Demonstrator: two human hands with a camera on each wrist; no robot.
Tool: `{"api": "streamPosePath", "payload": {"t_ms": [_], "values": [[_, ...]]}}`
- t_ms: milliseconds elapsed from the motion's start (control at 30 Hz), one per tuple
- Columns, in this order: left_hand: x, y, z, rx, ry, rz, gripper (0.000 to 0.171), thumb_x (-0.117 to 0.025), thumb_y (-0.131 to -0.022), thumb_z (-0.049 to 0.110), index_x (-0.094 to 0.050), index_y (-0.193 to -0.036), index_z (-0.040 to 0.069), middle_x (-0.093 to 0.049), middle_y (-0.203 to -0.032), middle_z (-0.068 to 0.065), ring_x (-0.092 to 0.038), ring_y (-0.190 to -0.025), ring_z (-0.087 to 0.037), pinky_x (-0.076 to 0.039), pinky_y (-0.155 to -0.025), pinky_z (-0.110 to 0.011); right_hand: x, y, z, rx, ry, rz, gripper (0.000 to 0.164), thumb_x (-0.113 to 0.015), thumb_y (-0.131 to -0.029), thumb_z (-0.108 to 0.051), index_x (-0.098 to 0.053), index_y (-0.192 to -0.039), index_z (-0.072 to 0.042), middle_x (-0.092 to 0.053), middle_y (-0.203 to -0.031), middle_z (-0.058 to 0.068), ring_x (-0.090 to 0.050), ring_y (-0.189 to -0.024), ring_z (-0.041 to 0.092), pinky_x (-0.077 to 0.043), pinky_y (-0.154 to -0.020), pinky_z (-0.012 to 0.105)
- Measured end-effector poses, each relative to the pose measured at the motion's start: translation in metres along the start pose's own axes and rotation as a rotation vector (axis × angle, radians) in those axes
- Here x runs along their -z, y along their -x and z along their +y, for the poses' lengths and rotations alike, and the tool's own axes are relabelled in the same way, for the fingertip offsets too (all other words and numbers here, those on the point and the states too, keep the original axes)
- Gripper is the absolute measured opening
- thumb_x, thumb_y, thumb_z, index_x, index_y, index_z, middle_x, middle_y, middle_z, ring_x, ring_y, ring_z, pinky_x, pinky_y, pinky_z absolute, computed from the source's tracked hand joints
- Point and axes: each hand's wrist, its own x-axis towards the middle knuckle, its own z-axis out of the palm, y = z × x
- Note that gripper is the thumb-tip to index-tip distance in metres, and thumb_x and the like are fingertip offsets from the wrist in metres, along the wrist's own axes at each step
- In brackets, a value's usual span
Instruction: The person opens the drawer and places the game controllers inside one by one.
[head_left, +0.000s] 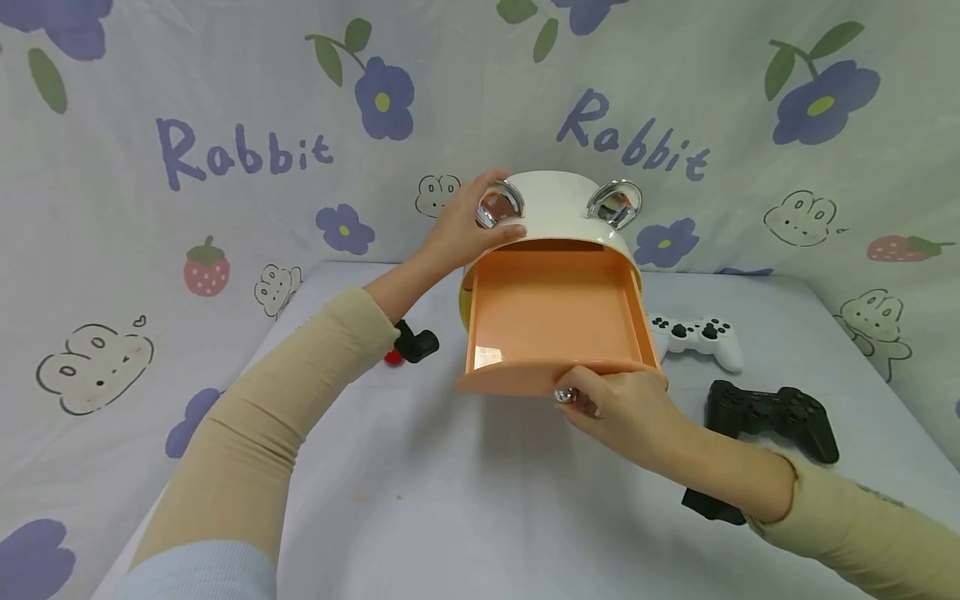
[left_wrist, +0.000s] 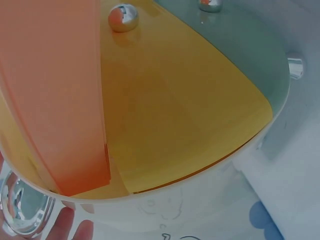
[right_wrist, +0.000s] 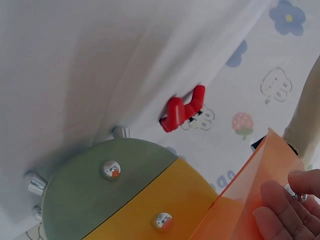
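A rounded small drawer cabinet [head_left: 555, 196] has a white shell and two chrome loops on top. Its orange top drawer [head_left: 558, 304] is pulled well out and holds nothing. My right hand [head_left: 630, 412] pinches the drawer's round chrome knob [head_left: 566, 395] between thumb and fingers. On the cabinet's top left, my left hand [head_left: 468, 221] rests around the left chrome loop [head_left: 500, 204], thumb in front and fingers spread. Below the orange drawer, the yellow drawer [left_wrist: 185, 100] and green drawer [right_wrist: 95, 185] are closed, each with a chrome knob.
A white game controller [head_left: 697, 335] lies right of the cabinet, with a black controller [head_left: 772, 417] nearer the front right. On the left lies a red controller [right_wrist: 182, 107], mostly hidden in the head view by the left arm. A printed cloth [head_left: 247, 83] hangs behind.
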Motion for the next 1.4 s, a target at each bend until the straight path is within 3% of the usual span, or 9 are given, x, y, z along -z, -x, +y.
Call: {"api": "streamPosePath", "payload": {"t_ms": [433, 633, 833, 1100, 1400], "values": [[-0.0004, -0.0005, -0.0007, 0.008, -0.005, 0.007, 0.075, -0.071, -0.077, 0.039, -0.033, -0.14, 0.024, -0.037, -0.139, -0.006, -0.038, -0.12, -0.022, -0.037, -0.096, -0.04, -0.0032, 0.0043, 0.001, 0.051, -0.029, 0.054, 0.037, -0.085, -0.059, -0.013, -0.056, -0.081, -0.018, -0.059, -0.057, -0.01, -0.054, -0.05, 0.002, -0.043, -0.047, 0.023], [-0.0001, -0.0008, -0.0007, -0.003, -0.008, 0.009, 0.075, -0.071, -0.077, 0.039, -0.033, -0.14, 0.022, -0.038, -0.139, -0.006, -0.038, -0.119, -0.022, -0.037, -0.096, -0.04, -0.0028, 0.0051, 0.0012, 0.043, -0.034, 0.041, 0.036, -0.085, -0.06, -0.015, -0.056, -0.082, -0.019, -0.059, -0.058, -0.011, -0.055, -0.052, 0.002, -0.04, -0.046, 0.022], [-0.0002, -0.0001, 0.0002, -0.005, -0.008, 0.007, 0.075, -0.071, -0.077, 0.039, -0.033, -0.14, 0.022, -0.038, -0.138, -0.007, -0.039, -0.118, -0.023, -0.037, -0.096, -0.039, -0.0002, 0.0073, 0.0011, 0.049, -0.024, 0.016, 0.034, -0.084, -0.061, -0.015, -0.058, -0.084, -0.019, -0.059, -0.06, -0.012, -0.056, -0.055, 0.004, -0.046, -0.051, 0.027], [-0.0005, -0.0002, 0.0003, -0.006, 0.004, 0.008, 0.075, -0.072, -0.077, 0.038, -0.033, -0.14, 0.022, -0.04, -0.136, -0.006, -0.041, -0.114, -0.02, -0.043, -0.089, -0.035, -0.0002, 0.0098, 0.002, 0.135, -0.005, 0.022, 0.03, -0.08, -0.066, -0.014, -0.059, -0.087, -0.015, -0.064, -0.064, -0.008, -0.061, -0.059, 0.005, -0.05, -0.057, 0.029], [-0.0007, -0.0006, -0.0006, -0.003, -0.014, 0.01, 0.076, -0.072, -0.077, 0.039, -0.033, -0.14, 0.022, -0.04, -0.136, -0.006, -0.04, -0.115, -0.02, -0.04, -0.093, -0.038, -0.0027, 0.0073, 0.0037, 0.161, -0.008, 0.062, 0.036, -0.083, -0.058, -0.01, -0.06, -0.085, -0.015, -0.063, -0.062, -0.009, -0.057, -0.055, 0.004, -0.049, -0.052, 0.027]]}}
